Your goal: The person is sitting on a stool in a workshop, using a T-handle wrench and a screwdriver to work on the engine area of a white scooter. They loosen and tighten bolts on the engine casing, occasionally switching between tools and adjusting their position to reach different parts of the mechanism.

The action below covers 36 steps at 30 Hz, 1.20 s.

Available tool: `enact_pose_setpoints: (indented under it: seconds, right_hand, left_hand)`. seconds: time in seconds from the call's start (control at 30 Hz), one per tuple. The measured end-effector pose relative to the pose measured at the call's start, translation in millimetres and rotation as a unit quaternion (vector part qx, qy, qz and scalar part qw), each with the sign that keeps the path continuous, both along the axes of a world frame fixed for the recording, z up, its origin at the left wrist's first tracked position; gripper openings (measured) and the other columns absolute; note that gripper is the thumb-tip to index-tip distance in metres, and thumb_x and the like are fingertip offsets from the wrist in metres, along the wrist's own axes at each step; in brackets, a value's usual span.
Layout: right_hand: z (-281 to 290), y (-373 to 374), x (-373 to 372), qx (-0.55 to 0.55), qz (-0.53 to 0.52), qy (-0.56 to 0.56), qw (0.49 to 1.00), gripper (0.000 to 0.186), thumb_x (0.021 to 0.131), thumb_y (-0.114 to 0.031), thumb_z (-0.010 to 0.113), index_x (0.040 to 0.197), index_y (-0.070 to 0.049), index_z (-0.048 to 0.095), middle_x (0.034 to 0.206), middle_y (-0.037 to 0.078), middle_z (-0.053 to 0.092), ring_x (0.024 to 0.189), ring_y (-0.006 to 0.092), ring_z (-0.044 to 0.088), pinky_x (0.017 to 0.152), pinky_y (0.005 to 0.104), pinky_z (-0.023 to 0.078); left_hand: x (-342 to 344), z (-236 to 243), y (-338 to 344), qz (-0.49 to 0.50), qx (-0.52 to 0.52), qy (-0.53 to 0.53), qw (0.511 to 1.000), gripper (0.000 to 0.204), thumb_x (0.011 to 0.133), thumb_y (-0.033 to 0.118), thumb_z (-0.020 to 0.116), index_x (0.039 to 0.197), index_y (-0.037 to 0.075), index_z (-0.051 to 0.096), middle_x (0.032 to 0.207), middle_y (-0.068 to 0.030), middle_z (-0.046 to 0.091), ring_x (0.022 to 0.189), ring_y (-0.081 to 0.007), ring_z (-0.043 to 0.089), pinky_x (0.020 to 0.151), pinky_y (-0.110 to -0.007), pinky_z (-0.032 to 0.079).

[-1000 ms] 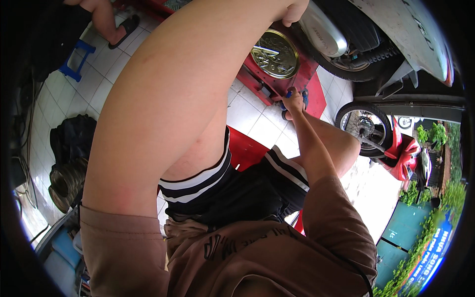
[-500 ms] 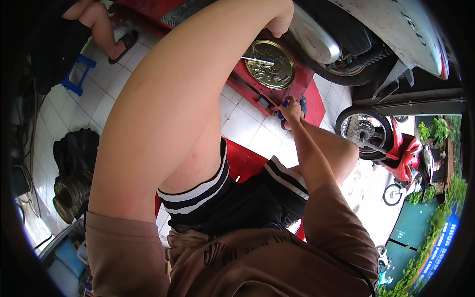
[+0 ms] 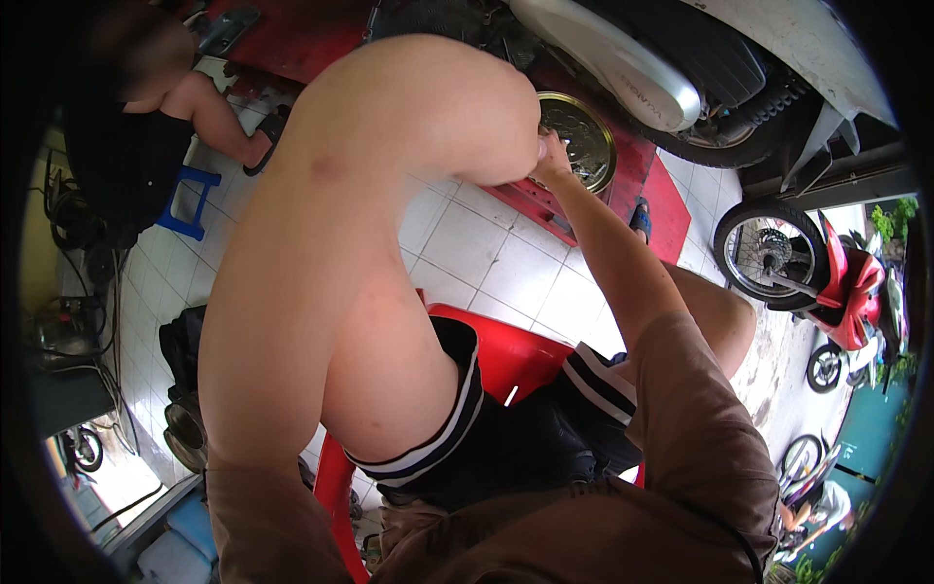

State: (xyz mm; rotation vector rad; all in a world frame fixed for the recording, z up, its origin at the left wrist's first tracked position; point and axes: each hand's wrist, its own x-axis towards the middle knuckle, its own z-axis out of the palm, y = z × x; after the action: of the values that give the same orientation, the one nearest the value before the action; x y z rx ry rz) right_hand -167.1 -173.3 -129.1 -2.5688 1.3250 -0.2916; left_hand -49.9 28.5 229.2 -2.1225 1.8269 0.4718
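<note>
A round metal tray [image 3: 613, 158] with a golden rim sits on the red platform, small metal parts lying in it. My right hand [image 3: 555, 158] is at the tray's near left side. Its fingers are curled closed, and what they hold is hidden. My left forearm [image 3: 448, 112] bends across from the left and ends at the same spot, beside my right fingers. That forearm covers my left hand almost wholly, so its fingers do not show.
Beyond the tray stands a motorbike [image 3: 623, 73] on the red platform [image 3: 666, 209]. I sit on a red plastic chair [image 3: 506, 341]. At the far left a person in black [image 3: 126, 165] sits near a blue stool [image 3: 195, 202]. A red motorbike [image 3: 856, 292] is parked at the right.
My right hand has moved up and left from the platform's edge to the tray; the blue item in it no longer shows. My left hand has come down from the motorbike toward it.
</note>
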Motion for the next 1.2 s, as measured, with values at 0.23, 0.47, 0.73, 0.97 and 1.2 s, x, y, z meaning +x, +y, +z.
enact_pose_setpoints:
  seconds: [0.23, 0.47, 0.73, 0.97, 1.2]
  right_hand:
    - [-29.0, -38.0, 1.3, -0.062, 0.043, 0.106, 0.991, 0.038, 0.085, -0.014, 0.050, 0.122, -0.014, 0.058, 0.113, 0.015, 0.059, 0.110, 0.0317, 0.052, 0.091, 0.0438, 0.041]
    - [-28.4, -47.1, 4.2, -0.078, 0.131, 0.100, 0.983, 0.033, 0.089, -0.013, 0.043, 0.116, -0.011, 0.062, 0.111, 0.019, 0.059, 0.107, 0.0358, 0.054, 0.091, 0.0427, 0.044]
    - [66.1, -41.3, 25.2, -0.115, 0.112, 0.127, 0.979, 0.018, 0.072, -0.023, 0.060, 0.080, -0.011, 0.070, 0.079, 0.014, 0.068, 0.079, 0.0319, 0.067, 0.068, 0.0419, 0.054]
    - [189.6, 26.7, -28.5, -0.106, 0.106, 0.080, 0.985, 0.027, 0.078, -0.032, 0.060, 0.074, -0.007, 0.070, 0.073, 0.017, 0.067, 0.073, 0.0362, 0.066, 0.067, 0.0439, 0.053]
    - [260.4, 84.6, -139.0, 0.098, -0.018, -0.353, 0.930, 0.049, 0.092, -0.041, 0.059, 0.068, 0.001, 0.061, 0.049, 0.001, 0.046, 0.044, 0.0167, 0.044, 0.047, 0.0328, 0.036]
  left_hand:
    - [9.8, -25.4, 33.8, -0.105, -0.183, 0.099, 0.972, 0.040, 0.090, 0.033, 0.052, 0.119, 0.005, 0.057, 0.113, -0.0211, 0.059, 0.107, -0.0329, 0.057, 0.090, -0.042, 0.046]
    - [5.9, -26.3, 44.7, -0.074, -0.217, 0.089, 0.969, 0.031, 0.089, 0.023, 0.052, 0.115, 0.006, 0.058, 0.108, -0.0188, 0.060, 0.102, -0.0335, 0.058, 0.087, -0.041, 0.046]
    - [-2.0, -17.3, 20.0, 0.026, -0.084, 0.076, 0.993, 0.026, 0.090, 0.014, 0.051, 0.114, 0.008, 0.058, 0.104, -0.0179, 0.061, 0.099, -0.0352, 0.058, 0.086, -0.040, 0.046]
    - [17.2, -36.9, -27.8, -0.036, 0.051, 0.073, 0.995, 0.029, 0.093, 0.018, 0.044, 0.115, 0.007, 0.059, 0.104, -0.0188, 0.063, 0.096, -0.0330, 0.061, 0.085, -0.040, 0.046]
    - [4.0, -59.3, -40.4, -0.016, -0.025, 0.058, 0.998, 0.033, 0.090, 0.023, 0.053, 0.118, 0.006, 0.057, 0.109, -0.0177, 0.064, 0.106, -0.0332, 0.059, 0.090, -0.043, 0.047]
